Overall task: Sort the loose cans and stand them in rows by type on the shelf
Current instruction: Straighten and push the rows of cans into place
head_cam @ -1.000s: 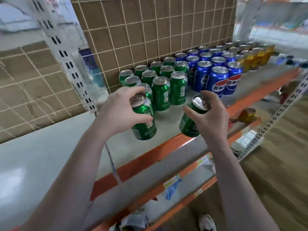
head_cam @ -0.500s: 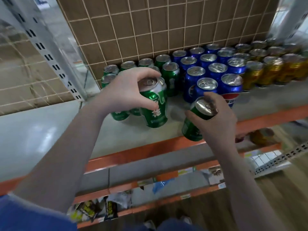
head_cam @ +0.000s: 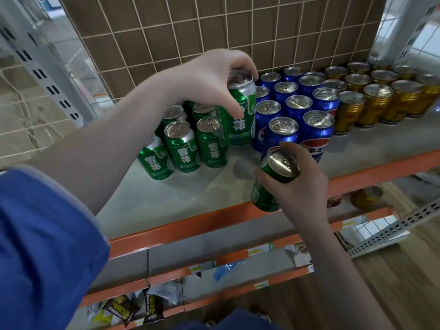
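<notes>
While the left hand (head_cam: 209,77) curls its fingers (head_cam: 238,110) over the top rim of a tall round green metal can with a shiny silver lid (head_cam: 239,108), the can sits at the right end of the green cans, just beside the blue ones. I cannot tell if its bottom touches the shelf. The right hand (head_cam: 302,186) wraps its fingers (head_cam: 262,173) round a second green metal can (head_cam: 273,179), which is tipped, with its lid facing up at the camera. It hangs over the front edge of the flat pale grey shelf with the orange metal lip (head_cam: 190,225).

On the shelf the cans stand in groups by colour. The other shiny green cans (head_cam: 183,146) stand at the left, close together. The smooth round blue cans with red and white marks (head_cam: 297,110) stand in rows in the middle. The gold cans (head_cam: 373,103) stand in rows at the right. All have silver tops with pull tabs.

Behind them is a white wire grid in squares (head_cam: 214,27) with brown card behind it. A grey metal post with slots (head_cam: 42,67) stands at the left. On a lower shelf lie crinkly snack packets (head_cam: 133,308) and one gold can (head_cam: 367,197). A blue cloth sleeve (head_cam: 42,246) fills the near left corner
</notes>
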Demonstrator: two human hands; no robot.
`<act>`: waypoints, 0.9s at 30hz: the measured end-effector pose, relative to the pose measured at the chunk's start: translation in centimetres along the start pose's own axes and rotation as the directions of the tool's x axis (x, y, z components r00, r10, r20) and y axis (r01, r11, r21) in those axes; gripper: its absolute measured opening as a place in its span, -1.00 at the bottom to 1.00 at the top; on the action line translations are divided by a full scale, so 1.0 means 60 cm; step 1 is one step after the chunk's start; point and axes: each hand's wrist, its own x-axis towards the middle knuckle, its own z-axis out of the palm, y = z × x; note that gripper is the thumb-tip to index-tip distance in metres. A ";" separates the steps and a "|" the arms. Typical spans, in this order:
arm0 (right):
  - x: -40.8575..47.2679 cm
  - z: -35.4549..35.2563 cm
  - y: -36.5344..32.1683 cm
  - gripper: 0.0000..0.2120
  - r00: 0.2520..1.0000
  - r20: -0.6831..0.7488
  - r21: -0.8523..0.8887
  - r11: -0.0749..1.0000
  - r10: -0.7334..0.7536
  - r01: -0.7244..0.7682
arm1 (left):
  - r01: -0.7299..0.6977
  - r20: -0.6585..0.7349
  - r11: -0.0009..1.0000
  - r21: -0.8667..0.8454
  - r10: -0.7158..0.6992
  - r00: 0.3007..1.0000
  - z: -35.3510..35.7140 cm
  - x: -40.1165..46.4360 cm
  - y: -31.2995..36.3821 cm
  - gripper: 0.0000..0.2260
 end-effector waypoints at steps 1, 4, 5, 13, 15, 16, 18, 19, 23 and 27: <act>0.000 0.000 0.001 -0.34 1.000 -0.001 -0.009 1.000 -0.009 0.009 | 0.001 0.007 1.000 0.006 -0.001 1.000 0.005 0.010 -0.006 -0.45; 0.002 -0.001 0.003 -0.37 1.000 -0.001 -0.048 0.999 -0.014 0.014 | 0.008 0.043 1.000 -0.005 -0.008 0.999 0.027 0.036 -0.028 -0.46; 0.003 -0.001 0.004 -0.39 1.000 -0.001 -0.059 0.998 -0.013 0.012 | 0.009 0.057 1.000 -0.002 -0.008 0.998 0.035 0.043 -0.034 -0.46; 0.006 0.001 0.010 -0.38 1.000 -0.001 -0.077 0.997 -0.027 0.027 | -0.031 0.128 0.992 0.122 0.015 0.992 0.089 0.076 -0.072 -0.40; 0.007 0.002 0.011 -0.38 0.999 -0.002 -0.088 0.996 -0.032 0.032 | -0.032 0.131 0.987 0.155 0.012 0.991 0.099 0.080 -0.078 -0.37; 0.008 0.003 0.012 -0.38 1.000 -0.001 -0.089 0.996 -0.030 0.030 | -0.027 0.133 0.985 0.172 0.004 0.991 0.105 0.080 -0.081 -0.36; 0.008 0.004 0.012 -0.39 1.000 0.002 -0.092 0.995 -0.030 0.030 | -0.021 0.132 0.979 0.201 -0.006 0.991 0.120 0.080 -0.084 -0.35; 0.008 0.004 0.012 -0.39 0.999 0.001 -0.096 0.995 -0.033 0.033 | -0.022 0.125 0.977 0.213 -0.004 0.992 0.126 0.080 -0.085 -0.35; 0.006 0.005 0.011 -0.38 0.999 -0.001 -0.106 0.994 -0.037 0.037 | -0.018 0.046 0.970 0.241 0.007 0.999 0.136 0.077 -0.088 -0.31; 0.004 0.005 0.008 -0.39 0.999 0.001 -0.113 0.993 -0.034 0.034 | -0.021 0.005 0.964 0.266 0.020 1.000 0.139 0.070 -0.090 -0.30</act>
